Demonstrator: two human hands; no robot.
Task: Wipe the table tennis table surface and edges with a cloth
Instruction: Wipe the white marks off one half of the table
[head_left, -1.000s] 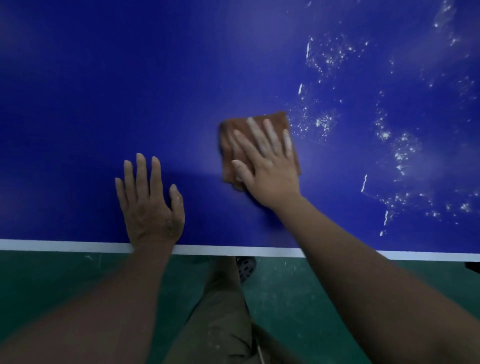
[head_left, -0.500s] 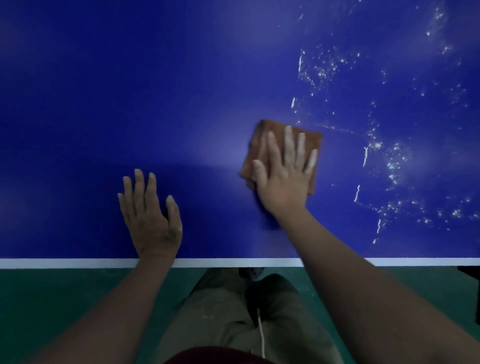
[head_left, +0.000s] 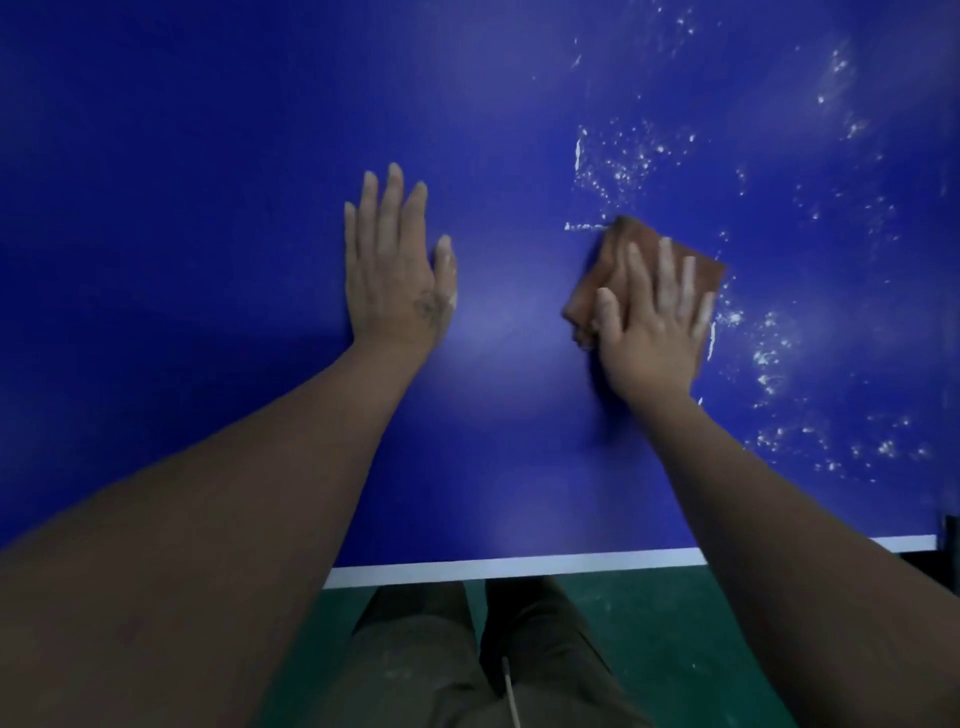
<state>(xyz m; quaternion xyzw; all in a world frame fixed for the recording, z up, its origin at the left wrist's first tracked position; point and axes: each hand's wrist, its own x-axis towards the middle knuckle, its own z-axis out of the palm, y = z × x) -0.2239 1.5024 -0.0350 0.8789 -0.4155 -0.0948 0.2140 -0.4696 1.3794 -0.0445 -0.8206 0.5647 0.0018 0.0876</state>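
Blue table tennis worktop (head_left: 182, 208) fills most of the frame. Right hand (head_left: 654, 332), right of centre, lies flat on a folded brown cloth (head_left: 605, 265), fingers straight, pressing it to the surface; grip released, not clenched. Left hand (head_left: 397, 270), centre, palm down on bare blue, fingers straight, grip released, holding nothing. The 2 hands are apart. White dust specks (head_left: 623, 161) cover upper right and right side, some just beside the cloth. White edge line (head_left: 519, 566) at the bottom; green floor (head_left: 649, 623) and olive trousers (head_left: 415, 665) below.

One head-worn view — looking steeply down, close over the table (head_left: 208, 260).
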